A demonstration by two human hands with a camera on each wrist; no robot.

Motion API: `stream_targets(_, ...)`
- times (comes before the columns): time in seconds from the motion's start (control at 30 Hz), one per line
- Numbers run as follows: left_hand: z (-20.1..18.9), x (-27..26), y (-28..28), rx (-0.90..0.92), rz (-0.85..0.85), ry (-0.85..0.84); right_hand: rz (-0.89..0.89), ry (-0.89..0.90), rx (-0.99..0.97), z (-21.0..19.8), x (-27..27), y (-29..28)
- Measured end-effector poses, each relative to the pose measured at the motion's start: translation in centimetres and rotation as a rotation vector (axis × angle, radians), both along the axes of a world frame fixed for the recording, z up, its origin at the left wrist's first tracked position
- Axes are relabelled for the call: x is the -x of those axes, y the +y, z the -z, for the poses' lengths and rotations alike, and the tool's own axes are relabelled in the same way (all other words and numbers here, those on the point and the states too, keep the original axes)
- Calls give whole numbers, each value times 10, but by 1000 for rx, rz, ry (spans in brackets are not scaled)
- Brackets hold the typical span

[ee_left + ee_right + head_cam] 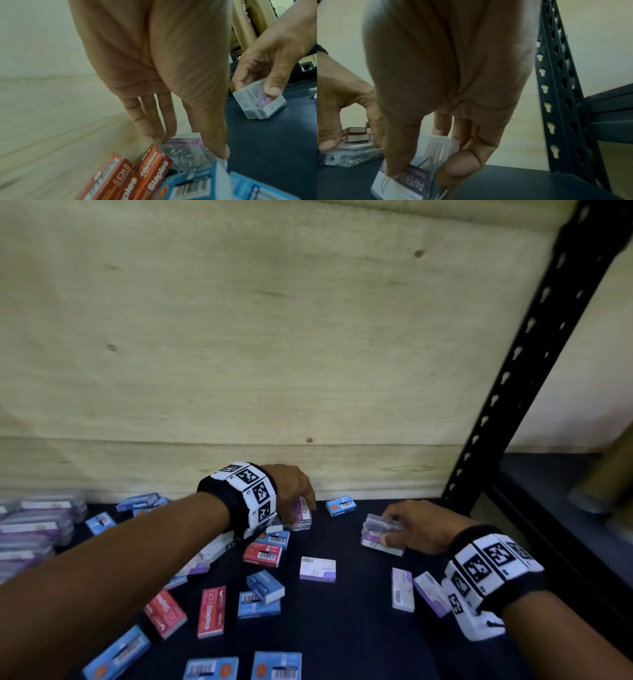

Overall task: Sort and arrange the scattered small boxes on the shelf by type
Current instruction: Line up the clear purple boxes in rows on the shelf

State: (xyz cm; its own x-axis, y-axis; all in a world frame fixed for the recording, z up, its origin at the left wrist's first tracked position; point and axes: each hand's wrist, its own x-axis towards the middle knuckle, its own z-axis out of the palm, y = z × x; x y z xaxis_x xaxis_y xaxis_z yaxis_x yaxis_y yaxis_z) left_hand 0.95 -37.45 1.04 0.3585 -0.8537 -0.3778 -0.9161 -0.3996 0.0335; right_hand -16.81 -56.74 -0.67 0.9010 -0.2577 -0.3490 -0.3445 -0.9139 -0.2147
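Clear plastic paper-clip boxes: my right hand (416, 529) grips one (380, 534), my left hand (294, 491) pinches another (303, 518); stack both with the purple-labelled pile (37, 525) next.

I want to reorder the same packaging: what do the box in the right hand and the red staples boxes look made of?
Box in the right hand: clear glossy plastic, seemingly; paper clips show through.
Red staples boxes: printed card, likely; opaque, sharp folded edges.
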Motion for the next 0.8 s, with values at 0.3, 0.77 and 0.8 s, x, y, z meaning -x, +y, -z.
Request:
stream_targets(0.3, 6, 7, 1, 49, 23, 104, 5, -4, -5, 0, 2, 0)
stream_targets(0.77, 18, 29, -17, 137, -39, 105, 34, -8, -20, -12, 15, -3)
stream_targets(0.8, 18, 30, -17, 150, -37, 104, 29, -7, -13, -15, 17, -4)
